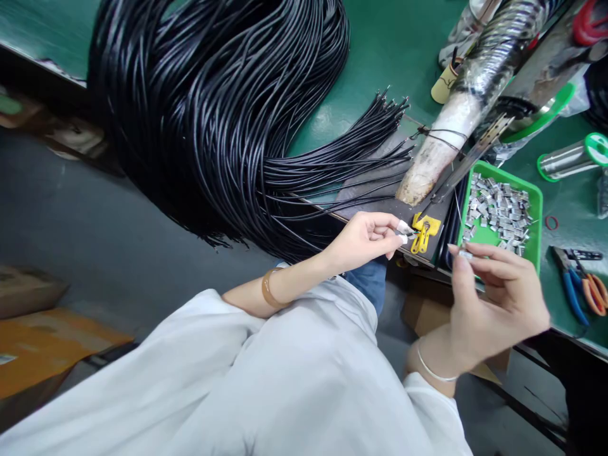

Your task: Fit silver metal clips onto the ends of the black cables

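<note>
Presently, worker seated or standing at a green bench, white top, both hands forward near the bench's edge. Left hand: thumb and forefinger, each with a white wrap at the tip, are pressed together on a thin wire end; greenish strand visible, remainder too small to read. This wire end sits right by a yellow tool on the bench corner; whether the two touch, cannot tell. Right hand: thumb and forefinger pinched on a small silvery piece, raised just in front of the near side of a green tray; other fingers loosely curled. Tray contents: many loose metal connectors. Large bundle of black cables drapes over the bench edge, one group of ends fanned toward a whitish hose. Right of the tray: solder spool, small red ring, blue-handled pliers beside an orange-handled tool.
</note>
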`<state>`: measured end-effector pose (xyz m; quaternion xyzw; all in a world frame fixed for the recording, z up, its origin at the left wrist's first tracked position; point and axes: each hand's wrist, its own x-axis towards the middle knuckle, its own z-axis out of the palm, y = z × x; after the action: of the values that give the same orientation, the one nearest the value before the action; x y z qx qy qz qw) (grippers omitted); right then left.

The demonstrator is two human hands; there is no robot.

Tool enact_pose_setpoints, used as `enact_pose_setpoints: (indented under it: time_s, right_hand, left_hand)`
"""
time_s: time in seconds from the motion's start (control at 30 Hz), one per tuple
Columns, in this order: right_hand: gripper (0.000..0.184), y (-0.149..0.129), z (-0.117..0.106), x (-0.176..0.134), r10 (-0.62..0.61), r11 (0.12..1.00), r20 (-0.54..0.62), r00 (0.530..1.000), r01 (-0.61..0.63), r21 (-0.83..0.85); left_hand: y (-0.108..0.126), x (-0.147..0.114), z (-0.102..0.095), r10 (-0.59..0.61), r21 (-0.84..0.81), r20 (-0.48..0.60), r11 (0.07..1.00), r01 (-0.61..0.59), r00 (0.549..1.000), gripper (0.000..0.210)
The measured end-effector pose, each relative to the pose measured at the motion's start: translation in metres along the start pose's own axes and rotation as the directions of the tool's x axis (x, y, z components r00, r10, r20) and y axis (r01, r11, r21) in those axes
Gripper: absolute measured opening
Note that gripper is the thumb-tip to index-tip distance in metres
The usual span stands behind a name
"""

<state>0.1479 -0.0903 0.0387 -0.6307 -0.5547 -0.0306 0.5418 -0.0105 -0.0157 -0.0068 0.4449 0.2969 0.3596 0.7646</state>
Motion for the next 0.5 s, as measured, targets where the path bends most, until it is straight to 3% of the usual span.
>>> enact_pose_setpoints:
  time_s: [0.1,0.33,0.5]
  right_hand:
    - [0.011,-0.001,0.016,-0.009,-0.094,0.993,0.052,0.994,0.097,-0.061]
    - [0.004,0.010,0.021,-0.009,0.068,0.995,0.249,0.966,-0.083,0.051]
    - [0.005,0.009,0.025,-0.010,0.120,0.969,0.267,0.956,-0.172,0.179]
  left_hand:
    - [0.001,-0.001,0.001,0.001,0.009,0.008,1.000,-0.001,1.000,0.017]
    - [0.005,-0.004,0.004,0.038,0.036,0.007,0.999,-0.038,0.999,0.016]
    - [0.002,-0.004,0.005,0.103,0.069,0.011,0.992,-0.103,0.995,0.015]
